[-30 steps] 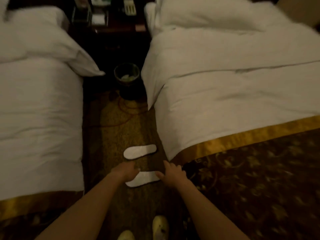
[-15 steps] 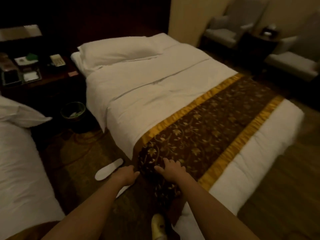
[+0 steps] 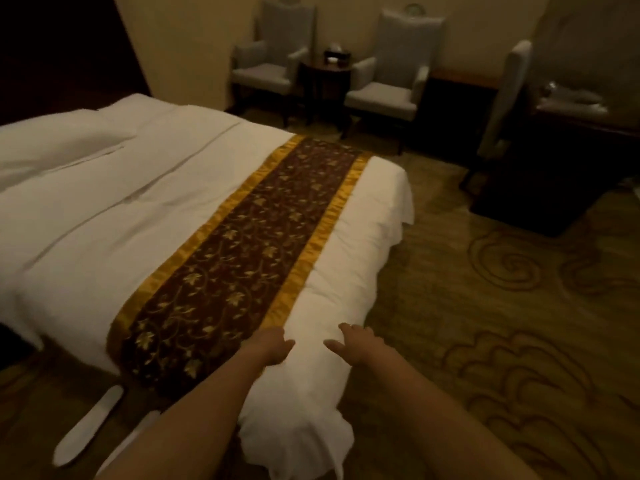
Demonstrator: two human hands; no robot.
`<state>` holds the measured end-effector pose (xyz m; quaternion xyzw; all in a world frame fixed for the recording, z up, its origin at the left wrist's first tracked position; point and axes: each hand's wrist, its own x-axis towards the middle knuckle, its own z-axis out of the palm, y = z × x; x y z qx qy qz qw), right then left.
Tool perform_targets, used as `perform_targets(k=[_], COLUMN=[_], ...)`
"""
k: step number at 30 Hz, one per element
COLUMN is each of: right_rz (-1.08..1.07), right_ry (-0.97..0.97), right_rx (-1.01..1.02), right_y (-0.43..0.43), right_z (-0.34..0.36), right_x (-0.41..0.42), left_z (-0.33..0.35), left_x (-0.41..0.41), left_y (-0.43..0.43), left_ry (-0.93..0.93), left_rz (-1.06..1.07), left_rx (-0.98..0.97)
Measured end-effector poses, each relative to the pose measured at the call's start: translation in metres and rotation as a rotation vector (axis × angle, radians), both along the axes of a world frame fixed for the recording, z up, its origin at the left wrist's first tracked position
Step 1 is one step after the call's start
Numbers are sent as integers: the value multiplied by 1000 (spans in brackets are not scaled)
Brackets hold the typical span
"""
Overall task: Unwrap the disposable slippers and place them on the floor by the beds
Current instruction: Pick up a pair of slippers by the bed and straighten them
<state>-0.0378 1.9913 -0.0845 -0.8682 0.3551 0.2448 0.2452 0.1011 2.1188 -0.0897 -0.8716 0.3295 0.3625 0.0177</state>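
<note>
Slippers (image 3: 88, 426) laid on floor (image 3: 485, 306) beside bed (image 3: 138, 220).
Both hands, left (image 3: 268, 344) and right (image 3: 356, 341), are held loosely open, empty.

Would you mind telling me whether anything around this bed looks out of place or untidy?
Little stands out. The runner lies straight across the bed. The duvet's near corner sags in a bunch toward the carpet. One slipper lies flat beside the bed; a second is mostly hidden by the left arm. Both hands, left and right, are empty.
</note>
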Motion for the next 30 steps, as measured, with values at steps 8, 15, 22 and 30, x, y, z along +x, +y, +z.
perform_targets(k=[8,15,22,30], right_rz=[-166,-341,-357,-408], right_ry=[48,34,117,111], right_rx=[2,17,55,-5], right_y=[-168,-282,-398,-590], right_z=[-3,-18,-54,-38], right_x=[-134,-194,-195,-128], left_z=[-10,-14,-42,-37], left_x=[-126,-147,-132,-69], left_y=[-177,-302,-439,-637], left_ry=[72,48,42,-69], left_rz=[-153,-275,-461,-595], left_rx=[-36,-30,60,-27])
